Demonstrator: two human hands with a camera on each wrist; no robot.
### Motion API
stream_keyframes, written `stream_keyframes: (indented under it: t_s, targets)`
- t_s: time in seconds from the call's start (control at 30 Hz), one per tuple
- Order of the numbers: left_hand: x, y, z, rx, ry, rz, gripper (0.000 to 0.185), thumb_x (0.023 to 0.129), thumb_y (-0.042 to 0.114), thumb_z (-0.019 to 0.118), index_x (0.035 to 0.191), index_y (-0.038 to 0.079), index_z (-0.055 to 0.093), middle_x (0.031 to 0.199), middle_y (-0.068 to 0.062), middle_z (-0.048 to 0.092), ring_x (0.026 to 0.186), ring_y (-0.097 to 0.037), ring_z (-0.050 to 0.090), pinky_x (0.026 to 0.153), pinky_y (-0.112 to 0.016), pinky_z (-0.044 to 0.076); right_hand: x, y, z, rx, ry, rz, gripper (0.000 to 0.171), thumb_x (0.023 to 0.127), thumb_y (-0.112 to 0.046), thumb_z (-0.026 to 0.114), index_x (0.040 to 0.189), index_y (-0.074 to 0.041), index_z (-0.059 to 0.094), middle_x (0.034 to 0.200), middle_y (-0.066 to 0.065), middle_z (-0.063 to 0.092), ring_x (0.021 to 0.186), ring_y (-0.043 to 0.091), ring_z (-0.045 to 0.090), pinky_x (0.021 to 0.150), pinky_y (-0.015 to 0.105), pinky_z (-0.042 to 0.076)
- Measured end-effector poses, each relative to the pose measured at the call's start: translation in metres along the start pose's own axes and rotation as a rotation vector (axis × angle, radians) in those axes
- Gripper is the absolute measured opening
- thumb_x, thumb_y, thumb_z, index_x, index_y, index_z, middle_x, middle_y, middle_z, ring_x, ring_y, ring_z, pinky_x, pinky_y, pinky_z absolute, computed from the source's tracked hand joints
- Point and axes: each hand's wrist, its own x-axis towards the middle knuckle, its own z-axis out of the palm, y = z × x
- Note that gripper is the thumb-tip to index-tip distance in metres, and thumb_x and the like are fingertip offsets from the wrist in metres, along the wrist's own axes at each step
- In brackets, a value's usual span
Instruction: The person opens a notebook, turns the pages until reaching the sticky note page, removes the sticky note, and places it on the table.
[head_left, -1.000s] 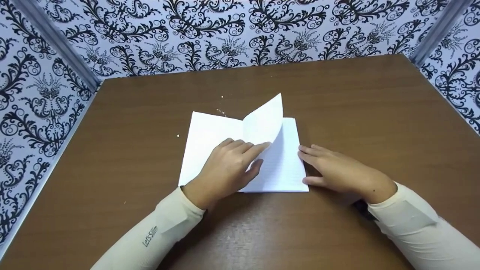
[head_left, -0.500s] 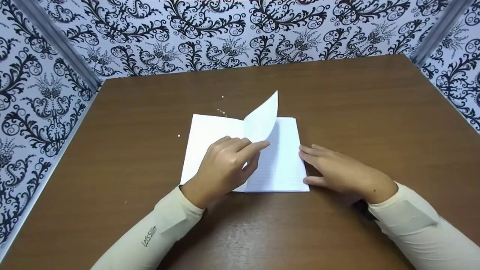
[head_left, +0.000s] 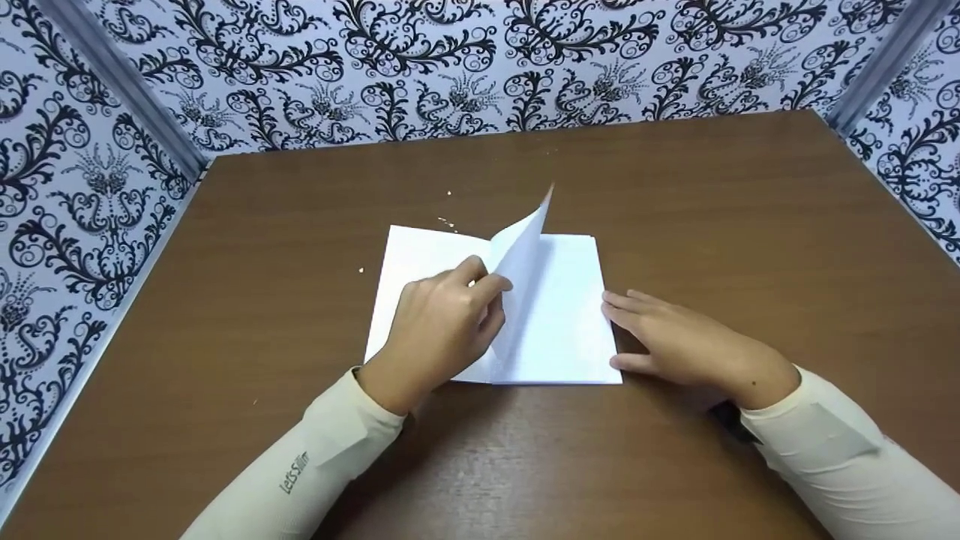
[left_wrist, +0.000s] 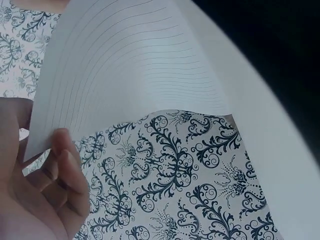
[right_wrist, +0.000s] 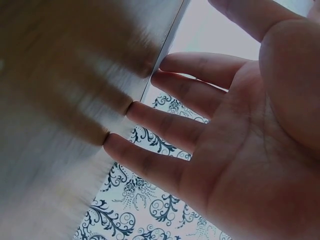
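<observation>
Looking down on a brown wood-grain bench (head_left: 675, 195), its laminate top catching a soft sheen near the front edge. Standing on three sides, white wall panels printed with black floral scrollwork (head_left: 420, 67), meeting at plain grey corner strips (head_left: 120, 82). Lying on the bench, a few tiny white crumbs (head_left: 448, 222).

The person wears snug, cream-coloured long sleeves on both arms, each ending at the wrist. The left sleeve (head_left: 300, 465) carries small grey lettering that runs lengthwise along the forearm and a flat, slightly paler panel near the cuff. The right sleeve (head_left: 840, 457) has a similar paler panel, with a dark band (head_left: 726, 420) showing at its wrist edge. Both hands are bare.
</observation>
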Motion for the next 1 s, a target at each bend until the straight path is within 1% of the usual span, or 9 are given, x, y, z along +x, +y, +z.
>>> stream_keyframes:
  t_s: [0.17,0.37,0.53,0.73,0.87,1.0]
  targets:
    - [0.000,0.000,0.001,0.022,-0.020,-0.030,0.017,0.083,0.005,0.065,0.090,0.017,0.075,0.081,0.002,0.063,0.050,-0.009,0.052,0.042,-0.026,0.041,0.000,0.001,0.001,-0.001,0.008,-0.007,0.067,0.095,-0.032,0.066,0.147,0.004,0.044,0.156,0.022,0.041,0.143,0.049,0.036,0.114,0.059,0.032]
    - [0.001,-0.001,0.000,0.044,-0.068,-0.075,0.015,0.084,0.007,0.070,0.096,0.015,0.077,0.094,-0.002,0.068,0.054,-0.011,0.056,0.043,-0.027,0.045,0.000,0.002,0.002,-0.001,0.017,-0.022,0.066,0.095,-0.030,0.066,0.146,0.006,0.044,0.154,0.024,0.041,0.141,0.050,0.037,0.114,0.059,0.032]
    - [0.001,-0.003,-0.004,0.062,-0.080,-0.117,0.018,0.084,0.004,0.069,0.096,0.015,0.077,0.087,-0.001,0.067,0.055,-0.013,0.060,0.043,-0.029,0.046,0.000,0.003,0.002,0.000,0.019,-0.022,0.066,0.095,-0.030,0.066,0.146,0.006,0.044,0.154,0.024,0.041,0.142,0.050,0.037,0.114,0.059,0.032]
    - [0.000,-0.006,-0.009,0.100,-0.076,-0.139,0.020,0.084,0.001,0.065,0.093,0.014,0.077,0.078,-0.001,0.065,0.051,-0.015,0.058,0.039,-0.031,0.042,0.000,0.002,0.002,0.006,0.013,-0.016,0.067,0.096,-0.032,0.065,0.147,0.005,0.043,0.155,0.023,0.040,0.143,0.049,0.036,0.114,0.060,0.032]
    - [-0.001,-0.009,-0.011,0.138,-0.107,-0.150,0.022,0.082,0.001,0.065,0.096,0.013,0.077,0.077,-0.003,0.064,0.049,-0.017,0.057,0.037,-0.032,0.040,0.000,0.002,0.002,0.009,0.006,-0.005,0.067,0.096,-0.033,0.065,0.148,0.004,0.043,0.156,0.022,0.040,0.144,0.048,0.035,0.114,0.060,0.031]
    - [-0.001,-0.013,-0.010,0.171,-0.149,-0.170,0.022,0.081,0.004,0.068,0.100,0.012,0.076,0.081,-0.006,0.065,0.050,-0.020,0.059,0.038,-0.035,0.043,0.001,0.002,0.002,0.011,0.005,-0.002,0.068,0.096,-0.033,0.065,0.148,0.004,0.043,0.156,0.022,0.040,0.143,0.048,0.035,0.114,0.060,0.031]
